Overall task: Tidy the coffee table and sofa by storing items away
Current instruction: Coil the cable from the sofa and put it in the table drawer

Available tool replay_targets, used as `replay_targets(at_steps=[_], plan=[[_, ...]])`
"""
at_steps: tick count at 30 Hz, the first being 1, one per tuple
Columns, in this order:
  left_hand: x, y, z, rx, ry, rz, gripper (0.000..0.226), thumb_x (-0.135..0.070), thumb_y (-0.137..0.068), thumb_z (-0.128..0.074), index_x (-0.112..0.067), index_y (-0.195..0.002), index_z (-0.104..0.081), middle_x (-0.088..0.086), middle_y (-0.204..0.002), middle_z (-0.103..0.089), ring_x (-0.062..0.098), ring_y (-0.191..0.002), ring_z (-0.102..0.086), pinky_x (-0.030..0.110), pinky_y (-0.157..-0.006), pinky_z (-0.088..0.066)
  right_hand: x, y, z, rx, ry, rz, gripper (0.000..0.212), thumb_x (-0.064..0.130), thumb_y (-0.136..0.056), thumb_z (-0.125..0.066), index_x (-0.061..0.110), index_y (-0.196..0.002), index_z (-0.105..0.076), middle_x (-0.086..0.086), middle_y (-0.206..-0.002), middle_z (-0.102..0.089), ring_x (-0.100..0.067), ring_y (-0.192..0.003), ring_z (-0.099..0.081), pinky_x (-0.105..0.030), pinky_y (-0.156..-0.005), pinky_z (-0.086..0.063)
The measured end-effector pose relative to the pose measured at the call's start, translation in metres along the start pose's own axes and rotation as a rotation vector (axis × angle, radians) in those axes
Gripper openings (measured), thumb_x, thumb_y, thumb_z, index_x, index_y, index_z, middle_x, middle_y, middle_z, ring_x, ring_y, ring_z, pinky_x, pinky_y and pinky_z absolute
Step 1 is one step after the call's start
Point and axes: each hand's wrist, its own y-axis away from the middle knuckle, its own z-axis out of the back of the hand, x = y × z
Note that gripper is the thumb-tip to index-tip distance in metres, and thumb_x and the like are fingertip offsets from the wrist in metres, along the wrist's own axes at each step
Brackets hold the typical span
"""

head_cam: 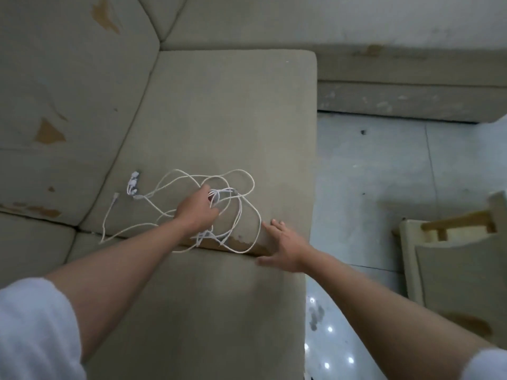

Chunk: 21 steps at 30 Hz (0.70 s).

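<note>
Left hand [198, 210] is down on the sofa [219, 111], right in the middle of the cable [241, 198], and its fingers are curled round a bunch of the white strands. That is a grip, no question, though the fingertips themselves are tucked under and hard to make out.

The cable sprawls in loose loops across the seat cushion. One loop swings out toward the back of the seat, another drops over the cushion's near edge. Off to the left of the hand lies a cluster of plugs [133, 185], close to the seam where the seat meets the backrest. A single thin end trails out beside them.

Right hand [282, 248] sits just to the right of the tangle, fingers straight and spread wide, holding nothing. It is at the worn near edge of the cushion. Whether the palm actually presses on the fabric is not clear from here. The nearest cable loop runs just beside its fingertips.

White sleeves [35, 330] show at both lower corners. To the right, grey floor [384, 187] with bright light spots, and a piece of furniture [455, 270] with a wooden frame.
</note>
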Motion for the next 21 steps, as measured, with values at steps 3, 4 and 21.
replay_targets(at_steps=[3, 4, 21], plan=[[-0.052, 0.039, 0.001, 0.0, -0.047, -0.25, 0.013, -0.02, -0.09, -0.059, -0.019, -0.088, -0.046, 0.01, -0.09, -0.064, 0.035, -0.084, -0.06, 0.035, -0.063, -0.035, -0.025, 0.064, -0.012, -0.043, -0.247, -0.053, 0.11, 0.06, -0.078, -0.07, 0.024, -0.159, -0.004, -0.002, -0.163, -0.026, -0.02, -0.147, -0.03, -0.03, -0.117, -0.027], [-0.077, 0.058, -0.001, 0.009, -0.065, -0.349, 0.013, -0.023, -0.092, -0.059, -0.021, -0.088, -0.047, 0.006, -0.088, -0.064, 0.032, -0.082, -0.059, 0.035, -0.063, -0.036, -0.038, 0.096, -0.017, -0.097, -0.296, -0.084, 0.115, 0.062, -0.077, -0.07, 0.021, -0.159, 0.0, -0.001, -0.165, -0.019, -0.018, -0.149, -0.024, -0.03, -0.119, -0.023], [-0.397, 0.365, -0.058, 0.602, 0.285, -0.897, 0.027, -0.028, -0.071, -0.062, -0.025, -0.097, -0.056, 0.002, -0.086, -0.068, 0.012, -0.067, -0.058, 0.029, -0.061, -0.046, -0.144, 0.446, 0.009, -0.768, -1.224, 0.038, 0.028, 0.013, -0.069, -0.078, 0.027, -0.093, -0.074, 0.0, -0.085, -0.074, -0.019, -0.079, -0.069, -0.039, -0.068, -0.059]])
